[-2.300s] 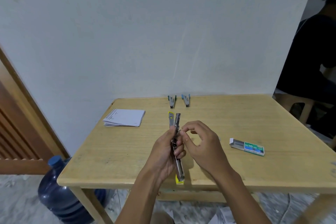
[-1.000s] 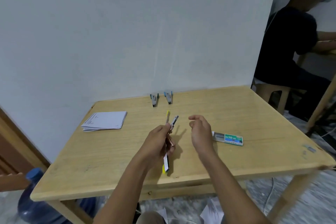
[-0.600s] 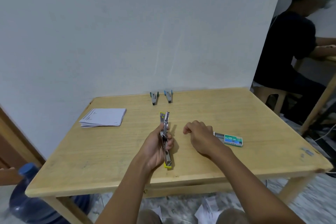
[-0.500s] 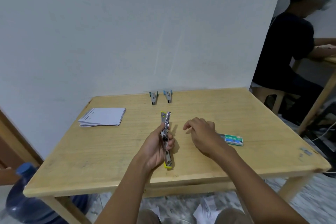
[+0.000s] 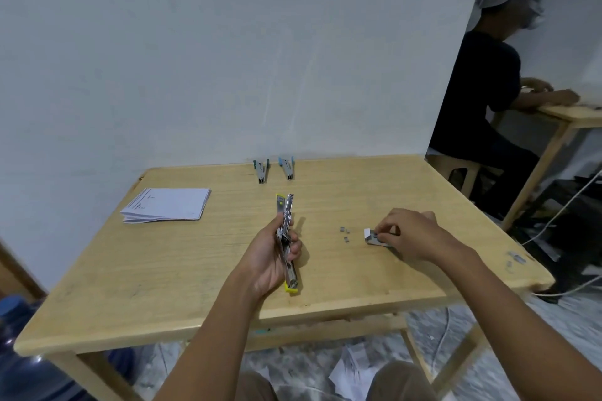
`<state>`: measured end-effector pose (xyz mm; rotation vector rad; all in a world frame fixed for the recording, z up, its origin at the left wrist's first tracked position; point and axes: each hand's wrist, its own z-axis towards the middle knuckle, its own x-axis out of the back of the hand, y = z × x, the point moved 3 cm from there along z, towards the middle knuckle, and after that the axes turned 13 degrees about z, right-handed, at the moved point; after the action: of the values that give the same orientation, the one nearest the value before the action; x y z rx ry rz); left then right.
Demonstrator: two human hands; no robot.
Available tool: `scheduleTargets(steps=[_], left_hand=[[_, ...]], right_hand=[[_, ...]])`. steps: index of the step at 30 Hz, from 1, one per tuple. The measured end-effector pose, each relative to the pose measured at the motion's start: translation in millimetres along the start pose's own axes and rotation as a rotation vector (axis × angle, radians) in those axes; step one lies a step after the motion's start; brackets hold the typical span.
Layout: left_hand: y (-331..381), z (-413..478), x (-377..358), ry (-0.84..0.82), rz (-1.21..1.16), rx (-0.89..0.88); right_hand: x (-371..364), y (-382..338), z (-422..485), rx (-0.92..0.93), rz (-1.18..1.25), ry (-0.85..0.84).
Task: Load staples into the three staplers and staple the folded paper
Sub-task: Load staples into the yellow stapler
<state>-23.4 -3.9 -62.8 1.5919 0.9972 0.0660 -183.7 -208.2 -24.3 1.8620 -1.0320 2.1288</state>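
My left hand [image 5: 272, 257] grips the opened yellow stapler [image 5: 286, 238] mid-length above the table's [image 5: 163, 286] front edge. My right hand [image 5: 407, 234] pinches the staple box [image 5: 373, 237] toward the right edge, loose staples [image 5: 344, 230] between them.

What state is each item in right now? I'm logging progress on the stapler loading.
Yellow stapler: opened out flat, gripped in the left hand above the table.
Two blue staplers: lying at the table's far edge, untouched.
Staple box: on the table, open, the right hand at it.
Loose staple pieces: scattered left of the box.
Folded paper: stacked on the table's far left, not being handled.
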Motion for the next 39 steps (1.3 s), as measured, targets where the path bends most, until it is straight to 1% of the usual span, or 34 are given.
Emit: scheduleTargets(steps=[2,6,9,12,16,20,22,26,29,32,39], left_hand=[[-1,-1,1,-0.003,-0.005,-0.003],[0,-3,1,-0.016,-0.013,-0.010],[0,-3,1,-0.015,-0.017,-0.012],[0,-3,0,-0.019,-0.020,-0.011],[-1,-2,1,-0.025,-0.028,-0.005],[-1,-2,1,-0.023,-0.024,-0.002],[-1,-3,0,-0.021,-0.013,-0.001],[0,-3,-1,-0.011,0.008,-0.002],[0,-3,-1,-0.027,0.014,-0.002],[0,-2,-1,-0.045,0.021,0.000],[0,0,-1,-0.085,0.050,0.013]], right_hand=[[2,-5,2,0.018,-0.029,-0.007],[2,-9,9,-0.005,-0.068,-0.055],[3,-10,8,-0.011,-0.023,-0.037],[9,-11,3,0.034,0.026,0.033],[17,-13,-5,0.103,0.144,0.138],[23,-30,-8,0.208,0.323,0.160],[22,-46,-8,0.250,0.429,0.132],[9,-81,-6,0.297,0.554,0.042],[-3,-101,-4,0.312,0.627,0.030],[-12,-115,2,0.368,0.614,0.024],[-26,-133,14,0.477,0.430,0.012]])
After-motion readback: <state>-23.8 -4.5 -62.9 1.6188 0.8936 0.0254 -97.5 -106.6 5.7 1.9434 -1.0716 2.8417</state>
